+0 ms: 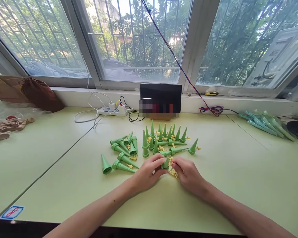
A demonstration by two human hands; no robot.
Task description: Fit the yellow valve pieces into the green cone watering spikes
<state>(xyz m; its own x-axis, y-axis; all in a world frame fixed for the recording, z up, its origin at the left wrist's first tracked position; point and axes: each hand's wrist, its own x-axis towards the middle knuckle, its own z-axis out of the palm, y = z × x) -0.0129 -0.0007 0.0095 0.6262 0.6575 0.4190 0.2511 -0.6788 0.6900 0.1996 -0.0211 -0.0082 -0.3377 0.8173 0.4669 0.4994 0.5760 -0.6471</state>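
Note:
My left hand (152, 168) is closed around a green plastic watering spike (166, 163), its cone tip pointing up. Close on its right side, my right hand (188, 172) pinches a small yellow valve (171, 161) against the spike; the fingers partly hide it. Several loose yellow valves (173, 173) lie on the table between the hands. Beyond them, several green spikes stand upright, many with yellow valves at their sides, such as the spike (193, 147) at the right. To the left lies a pile of green spikes (121, 157), and one lone spike (106, 164) leans apart from it.
A tablet (161, 97) on a stand leans by the window sill. Left of it sits a power strip (113, 111) with cables. Bundled wires (212, 110) and green plastic packets (267, 124) lie at the right. A brown bag (41, 94) and wooden pieces (12, 128) are far left.

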